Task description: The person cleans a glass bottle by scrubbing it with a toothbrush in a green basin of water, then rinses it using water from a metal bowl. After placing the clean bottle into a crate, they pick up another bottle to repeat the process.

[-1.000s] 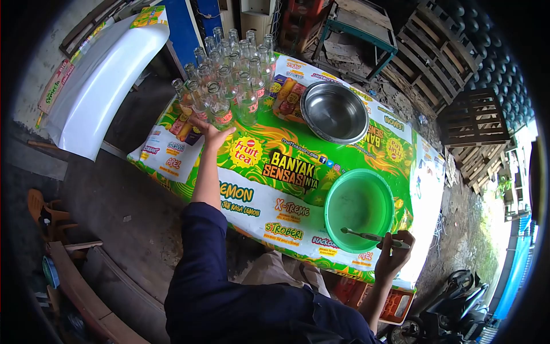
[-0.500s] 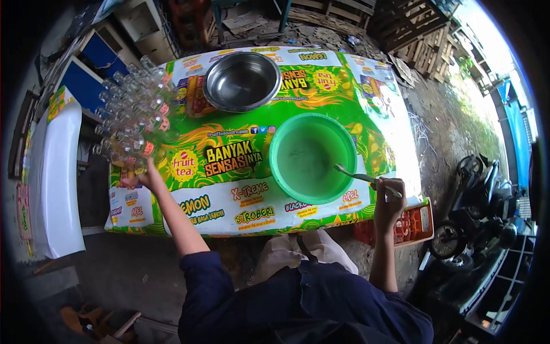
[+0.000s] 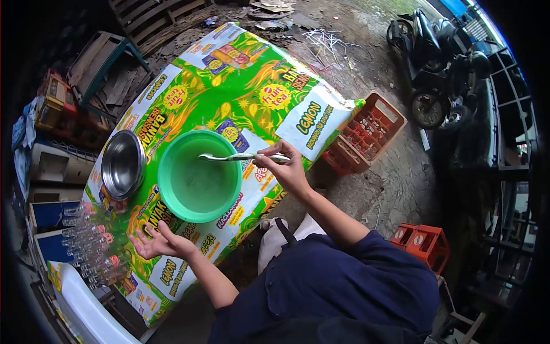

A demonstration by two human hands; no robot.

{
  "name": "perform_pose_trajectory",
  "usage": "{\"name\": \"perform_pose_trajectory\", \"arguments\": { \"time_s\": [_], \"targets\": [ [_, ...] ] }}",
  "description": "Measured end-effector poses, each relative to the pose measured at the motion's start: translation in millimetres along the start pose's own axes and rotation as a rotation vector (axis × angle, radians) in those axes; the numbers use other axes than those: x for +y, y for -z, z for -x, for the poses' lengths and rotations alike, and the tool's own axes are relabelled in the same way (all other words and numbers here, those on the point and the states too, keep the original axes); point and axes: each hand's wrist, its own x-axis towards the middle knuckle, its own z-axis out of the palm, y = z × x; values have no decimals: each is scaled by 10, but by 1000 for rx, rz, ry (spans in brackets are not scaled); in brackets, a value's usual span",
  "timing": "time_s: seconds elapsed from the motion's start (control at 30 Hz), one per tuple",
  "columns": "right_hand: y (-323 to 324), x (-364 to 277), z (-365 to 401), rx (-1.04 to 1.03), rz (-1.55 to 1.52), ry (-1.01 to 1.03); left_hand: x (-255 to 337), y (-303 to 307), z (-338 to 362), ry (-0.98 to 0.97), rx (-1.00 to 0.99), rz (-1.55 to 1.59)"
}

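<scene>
The right hand (image 3: pixel 293 172) pinches a slim brush (image 3: pixel 238 156) by its handle in a closed grip at the green basin's (image 3: pixel 200 213) three o'clock, its head over the cloudy liquid, likely so drips fall inside. The left hand (image 3: pixel 163 241), open and empty, hovers near seven o'clock, beside glass bottles (image 3: pixel 106 238) grouped at eight, seemingly within reach on the worktop (image 3: pixel 215 94).

Round green plastic basin (image 3: pixel 199 213): upright, open-topped, cloudy inside. Slim brush (image 3: pixel 240 156): white-and-green handle, head over the basin, handle end beyond its rim. Clear glass bottles (image 3: pixel 98 239): red-labelled, standing closely clustered, apart from the basin.
</scene>
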Motion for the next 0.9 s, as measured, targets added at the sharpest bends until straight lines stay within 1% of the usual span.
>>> {"name": "perform_pose_trajectory", "arguments": {
  "time_s": [0.03,0.13,0.23,0.3,0.33,0.37,0.43,0.47,0.5,0.57,0.63,0.67,0.7,0.77,0.83,0.87,0.9],
  "targets": [
    [182,-7,-15,78,-101,-8,49,-153,175,-49,-93,26],
    [854,-121,-65,324,-370,-40,386,-651,760,-31,-277,175],
    [1813,-220,-150,539,-780,-127,653,-1140,1371,256,-492,383],
    [2568,-104,-183,556,-954,-162,830,-1456,1730,340,-636,320],
    [2793,-147,-196,613,-897,-194,868,-1616,1921,383,-682,357],
    [3052,-138,-201,516,-787,-226,905,-1766,2099,354,-718,373],
    [3543,-49,-208,322,-569,-294,1056,-2083,2414,416,-785,358],
    [3727,-2,-233,340,-467,-468,1108,-2242,2579,434,-804,353],
    [3924,101,-247,332,-435,-558,1148,-2384,2740,454,-826,347],
    [4448,563,-300,360,90,-511,1256,-2649,3035,484,-863,331],
    [4755,552,-401,564,870,-258,1368,-2838,3295,503,-893,304],
    [4915,547,-480,634,864,-293,1402,-2907,3428,498,-903,313],
    [5177,693,-536,619,1066,-304,1435,-2966,3550,495,-935,298],
    [5586,914,-575,546,1434,-419,1489,-3013,3755,492,-998,259],
    [5884,1066,-648,421,1491,-644,1465,-3083,3963,447,-1036,253],
    [5962,1114,-670,394,1515,-710,1430,-3108,4068,420,-1055,255],
    [6040,1188,-694,364,1543,-733,1395,-3145,4163,395,-1075,258]
  ]
}}
